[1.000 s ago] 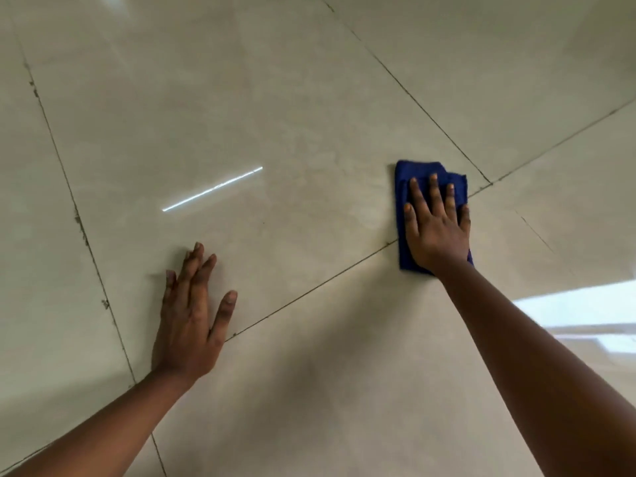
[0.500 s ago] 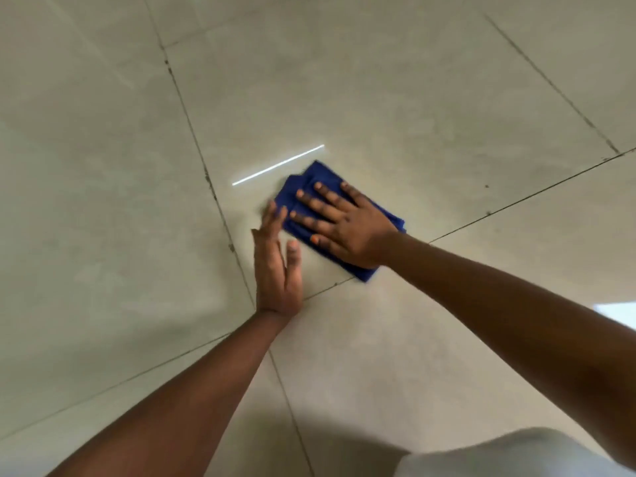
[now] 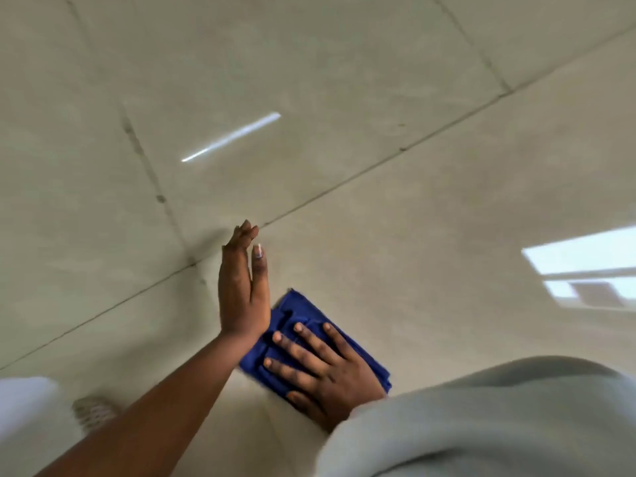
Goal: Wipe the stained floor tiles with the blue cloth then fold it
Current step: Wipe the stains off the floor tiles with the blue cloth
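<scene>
The blue cloth (image 3: 303,311) lies bunched on the beige floor tiles (image 3: 413,253), low in the middle of the view. My right hand (image 3: 323,370) presses flat on top of it with fingers spread, covering most of the cloth. My left hand (image 3: 242,287) is raised edge-on just left of the cloth, fingers straight and together, holding nothing. Its heel overlaps the cloth's left corner. Dark specks mark the grout lines (image 3: 160,198) to the upper left.
My grey-clothed knee (image 3: 499,425) fills the bottom right and hides my right wrist. A white garment edge (image 3: 24,407) and a patterned shoe or foot (image 3: 93,411) sit at the bottom left. A window reflection (image 3: 585,263) shines on the tiles at right.
My right hand has dragged the cloth toward me, from beside the light streak to close by my knee. My left hand has lifted off the floor and turned edge-on.
</scene>
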